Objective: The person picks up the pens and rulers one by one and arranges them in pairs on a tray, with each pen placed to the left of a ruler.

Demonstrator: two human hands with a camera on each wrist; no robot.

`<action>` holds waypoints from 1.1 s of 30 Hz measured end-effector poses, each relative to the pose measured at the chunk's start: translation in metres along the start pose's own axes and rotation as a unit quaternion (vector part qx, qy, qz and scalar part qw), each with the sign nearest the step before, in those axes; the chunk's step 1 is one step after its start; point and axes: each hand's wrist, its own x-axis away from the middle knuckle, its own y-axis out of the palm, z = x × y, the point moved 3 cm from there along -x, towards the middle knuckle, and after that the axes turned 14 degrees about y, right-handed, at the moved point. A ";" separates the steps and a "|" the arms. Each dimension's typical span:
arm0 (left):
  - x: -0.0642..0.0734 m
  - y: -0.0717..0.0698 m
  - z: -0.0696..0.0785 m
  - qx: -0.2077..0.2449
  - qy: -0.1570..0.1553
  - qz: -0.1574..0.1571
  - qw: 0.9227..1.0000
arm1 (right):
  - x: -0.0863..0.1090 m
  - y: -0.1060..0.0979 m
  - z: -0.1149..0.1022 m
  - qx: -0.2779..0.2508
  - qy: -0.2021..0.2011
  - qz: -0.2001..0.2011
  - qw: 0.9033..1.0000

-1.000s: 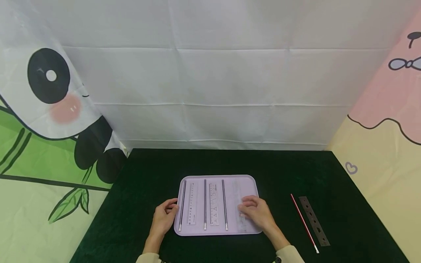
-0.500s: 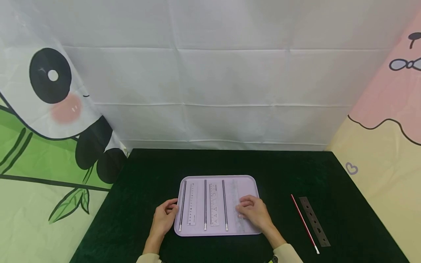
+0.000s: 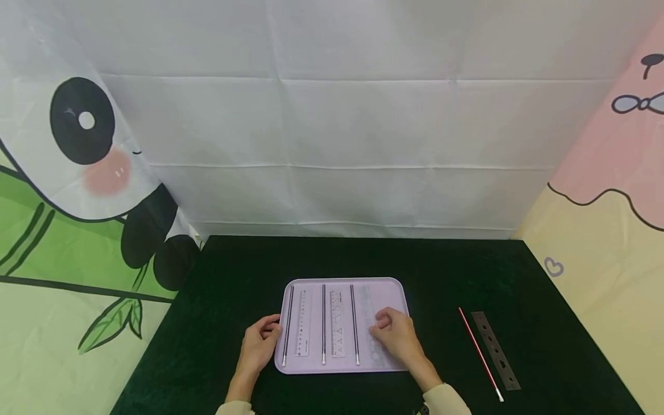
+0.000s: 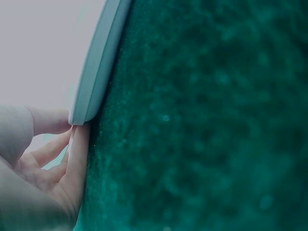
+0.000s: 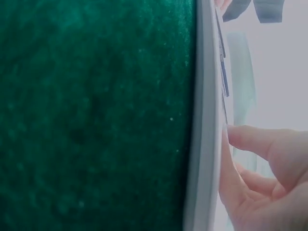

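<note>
A pale purple tray (image 3: 391, 283) lies on the dark green table. My left hand (image 3: 259, 341) grips its left rim; in the left wrist view the thumb and fingers (image 4: 77, 163) meet at the tray's edge. Over the tray's right part, my right hand (image 3: 400, 335) pinches a translucent ruler (image 3: 366, 302), partly hidden behind the fingers. Left of it, dark pencils and rulers alternate: a pencil (image 3: 355, 323), a stencil ruler (image 3: 338, 323), a pencil (image 3: 324, 323), a clear ruler (image 3: 302, 323) and a pencil (image 3: 287, 325) along the left side.
To the right of the tray, a red pencil (image 3: 479, 353) and a dark grey stencil ruler (image 3: 495, 350) lie slanted side by side on the green cloth (image 3: 436, 259). A white curtain hangs behind the table, with printed cloths at both sides.
My right hand has shifted slightly left across the tray, and the translucent ruler has moved left with it, closer to the nearest pencil. My left hand has stayed at the tray's rim.
</note>
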 end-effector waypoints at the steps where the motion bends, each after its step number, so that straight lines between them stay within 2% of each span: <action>1: 0.000 0.000 0.000 0.000 0.000 0.000 1.000 | 0.000 0.000 0.000 0.002 -0.001 0.001 1.000; 17: 0.000 0.001 -0.001 0.000 -0.003 -0.003 1.000 | 0.000 0.005 0.002 0.037 0.002 0.019 0.999; 23: 0.000 0.001 0.000 0.000 -0.001 -0.003 1.000 | 0.001 0.005 0.001 0.057 -0.010 0.035 0.998; 33: 0.000 0.001 -0.001 0.004 0.001 -0.003 1.000 | 0.001 0.007 0.002 0.044 -0.018 0.040 0.998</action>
